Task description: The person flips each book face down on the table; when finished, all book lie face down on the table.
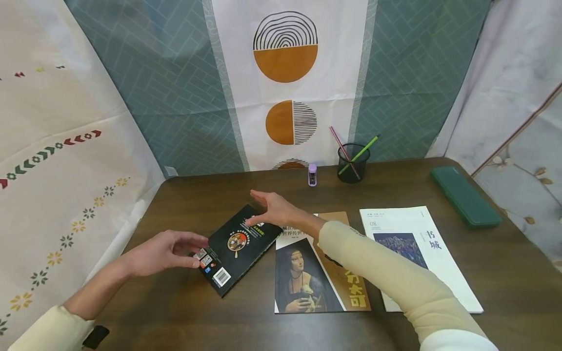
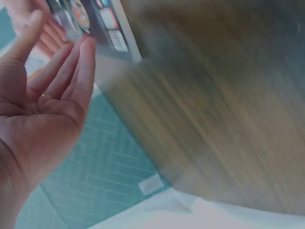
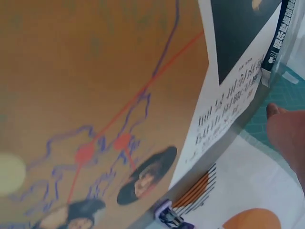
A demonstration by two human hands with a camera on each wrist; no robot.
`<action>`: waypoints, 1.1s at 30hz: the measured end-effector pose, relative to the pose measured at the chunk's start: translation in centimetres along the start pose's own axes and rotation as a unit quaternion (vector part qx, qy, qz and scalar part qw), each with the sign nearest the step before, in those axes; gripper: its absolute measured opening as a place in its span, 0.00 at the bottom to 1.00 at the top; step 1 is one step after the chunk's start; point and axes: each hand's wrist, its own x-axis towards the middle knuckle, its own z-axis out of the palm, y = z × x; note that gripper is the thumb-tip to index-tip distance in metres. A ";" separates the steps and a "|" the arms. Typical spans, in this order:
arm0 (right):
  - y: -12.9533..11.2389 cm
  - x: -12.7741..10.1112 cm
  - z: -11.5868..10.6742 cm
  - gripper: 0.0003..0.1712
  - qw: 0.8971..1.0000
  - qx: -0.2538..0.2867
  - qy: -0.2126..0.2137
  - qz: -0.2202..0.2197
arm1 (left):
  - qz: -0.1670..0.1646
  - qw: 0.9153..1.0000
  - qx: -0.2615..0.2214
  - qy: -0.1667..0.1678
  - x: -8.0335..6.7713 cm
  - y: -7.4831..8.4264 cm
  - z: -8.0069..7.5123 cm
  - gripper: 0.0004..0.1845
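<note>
A black book with a barcode and small printed codes lies slanted on the left half of the table. My left hand is at its left corner, thumb and fingers apart; whether they touch the cover I cannot tell. Over its upper right corner reaches my right hand, fingers extended and holding nothing. Just right of it lies a brown-and-white book with a portrait of a woman holding an animal, partly covered by the right forearm. In the left wrist view the left hand has loosely bent, empty fingers.
A white magazine lies to the right, partly under the right sleeve. Beyond it is a green case. Along the back edge stand a small purple-capped bottle and a black mesh cup with two pencils.
</note>
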 end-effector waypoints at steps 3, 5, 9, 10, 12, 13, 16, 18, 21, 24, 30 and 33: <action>-0.4 -0.6 -0.2 0.60 1.000 -0.016 -0.006 -0.009 | 0.002 0.998 0.051 0.025 0.7 -0.9 -0.5 0.41; -0.6 -1.2 -0.2 0.60 0.999 -0.036 -0.004 -0.014 | 0.009 0.995 0.086 0.038 1.2 -1.6 -0.6 0.47; -0.9 -2.7 0.2 0.59 0.998 -0.066 0.013 -0.018 | 0.031 0.988 0.142 0.054 1.9 -2.7 -0.3 0.58; -0.9 -3.1 0.3 0.58 0.997 -0.072 0.020 -0.018 | 0.034 0.986 0.155 0.058 2.0 -2.9 -0.2 0.60; -0.9 -3.9 0.6 0.58 0.997 -0.074 0.034 -0.015 | 0.037 0.981 0.181 0.062 2.2 -3.1 0.0 0.64; -0.9 -4.3 0.8 0.57 0.996 -0.074 0.041 -0.013 | 0.036 0.979 0.194 0.061 2.2 -3.2 0.1 0.65; -0.8 -5.6 1.5 0.54 0.995 -0.077 0.064 -0.009 | 0.030 0.972 0.224 0.057 2.3 -3.2 0.4 0.68; -0.8 -6.5 2.1 0.52 0.992 -0.090 0.084 -0.010 | 0.027 0.969 0.239 0.055 2.4 -3.3 0.7 0.69; -0.8 -7.5 3.0 0.49 0.986 -0.125 0.113 -0.008 | 0.038 0.966 0.249 0.055 2.5 -3.5 1.0 0.69; -0.7 -8.1 3.7 0.48 0.980 -0.148 0.137 -0.005 | 0.048 0.966 0.247 0.055 2.6 -3.8 1.2 0.67; -0.6 -8.3 4.3 0.46 0.973 -0.159 0.165 -0.006 | 0.053 0.968 0.239 0.054 2.5 -4.1 1.4 0.64; -0.4 -8.4 4.4 0.45 0.971 -0.164 0.174 -0.004 | 0.057 0.968 0.238 0.056 2.5 -4.1 1.5 0.62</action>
